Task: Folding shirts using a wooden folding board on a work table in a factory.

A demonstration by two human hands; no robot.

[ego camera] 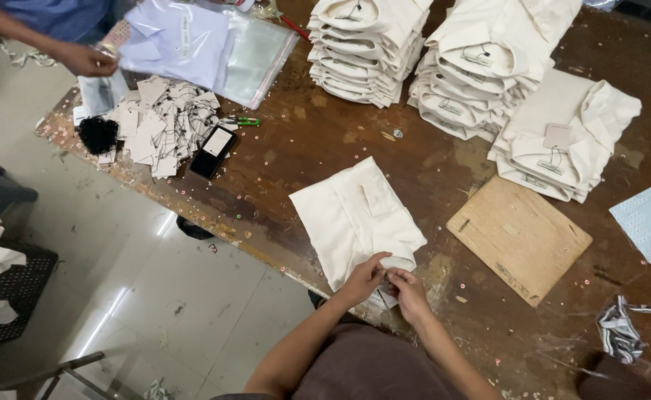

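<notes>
A folded cream shirt [355, 215] lies back-up on the worn wooden table [325, 141], its collar end at the near edge. My left hand [362, 278] and my right hand [408, 290] meet at that near edge, fingers pinched together on a small white tag [387, 296] at the shirt's collar. Both forearms reach in from the bottom of the view.
Three stacks of folded cream shirts [366, 48], [481, 63], [562, 137] stand at the back. A wooden board [518, 237] lies right of my shirt. A heap of paper tags [159, 122], a phone [213, 150] and green snips [242, 121] lie left. Another person's hand [88, 59] holds a bagged shirt [207, 48].
</notes>
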